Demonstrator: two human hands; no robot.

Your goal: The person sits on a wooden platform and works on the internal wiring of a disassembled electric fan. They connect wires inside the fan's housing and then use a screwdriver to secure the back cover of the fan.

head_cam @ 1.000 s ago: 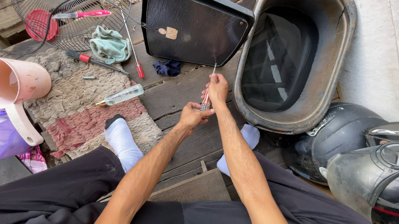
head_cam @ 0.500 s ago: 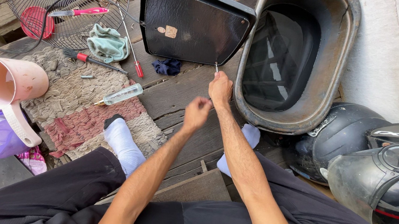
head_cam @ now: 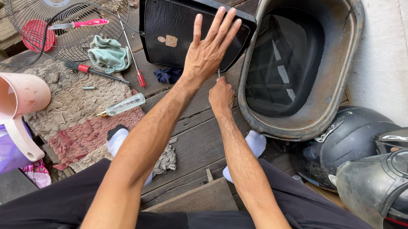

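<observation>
Black panel under left fingers, splayed

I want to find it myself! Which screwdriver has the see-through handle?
Look at the woven mat on the wooden floor, left of the person's arms. The clear-handled screwdriver lies on its right edge, pointing left. The other tools above it have red or pink handles.

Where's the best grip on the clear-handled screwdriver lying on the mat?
Take the clear-handled screwdriver by its transparent handle, the thick right-hand part, coming straight down from above. It lies flat on the woven mat with open mat on both long sides, so fingers can pinch across the handle. The thin metal tip at the left end is too slim to hold well. Both hands are away from it.
</observation>
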